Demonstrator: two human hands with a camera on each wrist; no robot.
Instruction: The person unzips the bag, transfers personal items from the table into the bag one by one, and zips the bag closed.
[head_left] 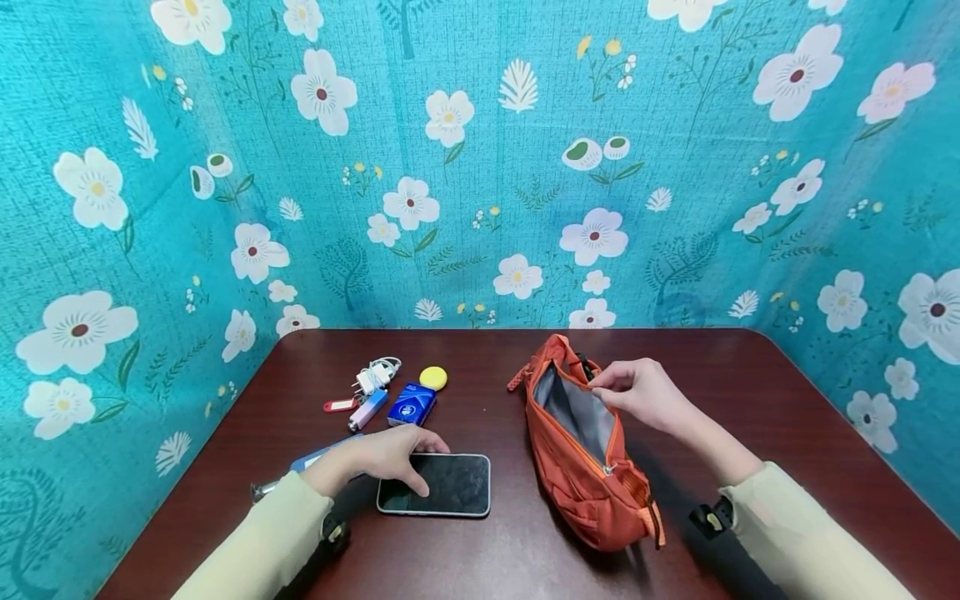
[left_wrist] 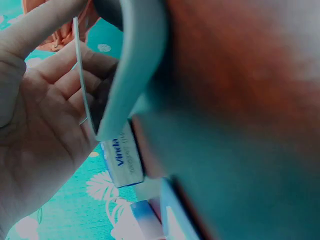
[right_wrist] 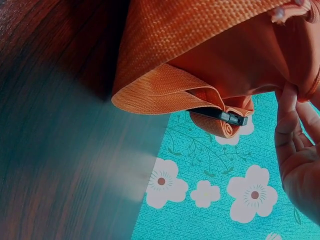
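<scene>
Watching remotely, I see the phone screen-up on the table L of the orange bag, w/ L hand over the phone's left end: thumb & fingers part-spread, can't tell if gripped. R hand pinches the bag's unzipped rim btwn thumb & fingers. Blue tissue pack sits beyond the phone, nr a yellow disc.

Orange bag, white-flowered teal cloth

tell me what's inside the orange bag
Only grey lining shows inside the orange bag; its bottom is hidden by its own side, so anything there can't be seen.
</scene>
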